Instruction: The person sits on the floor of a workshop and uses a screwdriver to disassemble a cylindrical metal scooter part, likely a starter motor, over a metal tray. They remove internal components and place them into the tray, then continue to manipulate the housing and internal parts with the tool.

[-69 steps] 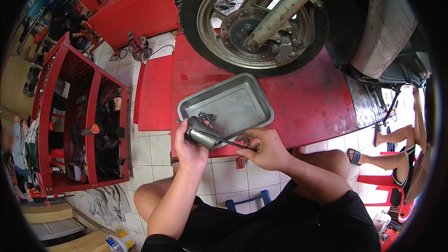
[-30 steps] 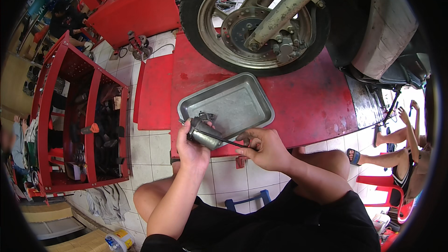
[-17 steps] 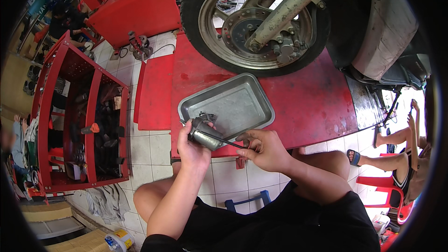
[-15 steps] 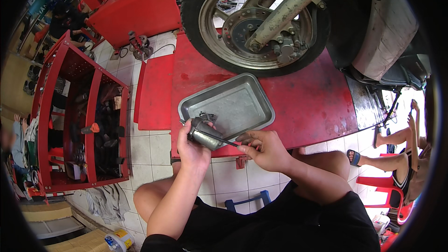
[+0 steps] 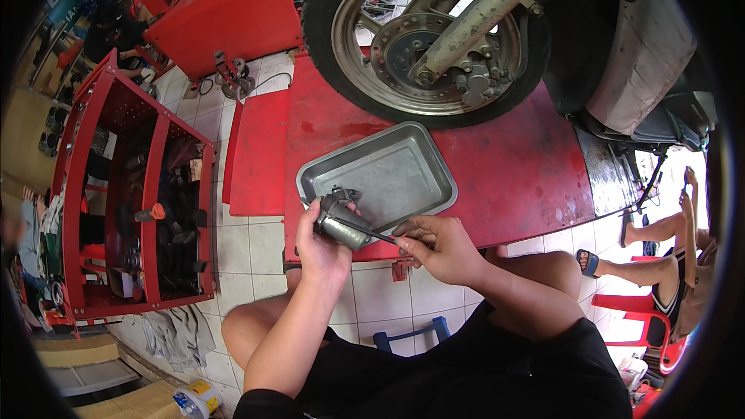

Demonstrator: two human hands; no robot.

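My left hand [image 5: 317, 254] is closed around a grey cylindrical metal part [image 5: 353, 236], tilted over the near edge of a metal tray [image 5: 445, 180]. A thin dark rod [image 5: 371, 230] lies slantwise along this part, its far end meeting the part's upper side. Thumb and fingers of my right hand [image 5: 442, 248] pinch the near end of the rod; whether it has a handle is hidden. Just beyond my left fingers, a small dark fitting [image 5: 345, 192] shows at the part's top end, above the tray's floor.
The tray rests on a red platform [image 5: 512, 178] under a motorbike's front wheel [image 5: 353, 50]. A red tool cart [image 5: 71, 240] with loaded shelves stands left, beside a red machine [image 5: 225, 19]. On the right a person [image 5: 687, 271] sits on a red chair [image 5: 632, 304].
Both hands keep nearly the same place and grip. My left thumb and the metal part have shifted very slightly.
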